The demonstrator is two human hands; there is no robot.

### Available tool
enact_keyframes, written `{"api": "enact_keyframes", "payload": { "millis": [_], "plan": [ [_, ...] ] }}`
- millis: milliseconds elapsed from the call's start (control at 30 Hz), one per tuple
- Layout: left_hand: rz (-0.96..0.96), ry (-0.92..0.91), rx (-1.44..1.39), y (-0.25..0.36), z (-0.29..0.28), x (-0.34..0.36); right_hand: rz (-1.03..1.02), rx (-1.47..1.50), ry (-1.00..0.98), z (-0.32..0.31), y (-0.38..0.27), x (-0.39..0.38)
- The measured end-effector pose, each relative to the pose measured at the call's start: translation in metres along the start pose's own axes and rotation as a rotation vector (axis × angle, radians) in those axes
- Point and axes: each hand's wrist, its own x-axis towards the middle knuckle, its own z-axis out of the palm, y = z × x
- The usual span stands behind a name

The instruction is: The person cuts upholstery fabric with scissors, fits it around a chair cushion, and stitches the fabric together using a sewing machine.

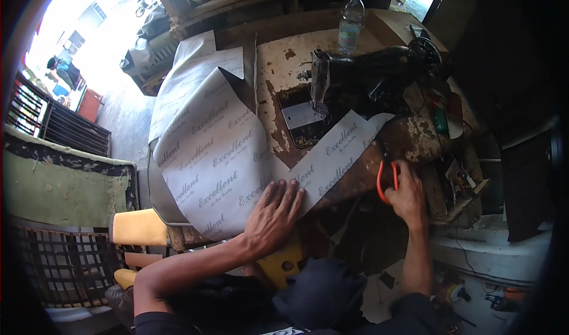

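Observation:
My left hand [274, 212] lies flat on a large white sheet [207, 151] with repeated grey printing, its fingers stretched out. The sheet drapes over the near left of the worn table and folds up at its far end. From under my fingers a narrow strip [338, 148] of the same material runs up to the right, with a curled far tip. Orange-handled scissors [380, 182] are in my right hand [408, 197], beside the strip's right edge. Their dark blades point away from me and are hard to make out against the table.
A black sewing machine [367, 68] stands behind the strip, with a clear plastic bottle [351, 24] farther back. A green object [440, 122] and a small open tray [462, 184] sit at the right. Lower left stands a yellow padded piece [139, 227]. Another person [65, 71] is outside, far left.

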Motion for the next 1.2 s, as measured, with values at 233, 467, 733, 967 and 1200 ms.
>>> {"api": "enact_keyframes", "payload": {
  "millis": [233,467,733,967,1200],
  "plan": [
    [-0.005,0.178,-0.126,0.014,-0.014,0.001,0.302,0.787,-0.394,-0.003,0.031,-0.086],
    [-0.067,0.248,-0.158,0.031,0.008,-0.012,0.269,0.746,-0.849,-0.013,0.015,-0.116],
    [-0.117,0.278,-0.178,0.037,0.009,-0.008,0.284,0.793,-0.93,0.01,-0.014,-0.117],
    [-0.058,0.317,-0.206,0.036,0.013,-0.01,0.32,0.864,-0.833,0.03,-0.042,-0.112],
    [-0.039,0.316,-0.21,0.032,0.019,-0.012,0.427,0.888,-0.825,0.035,-0.037,-0.121]
  ]
}}
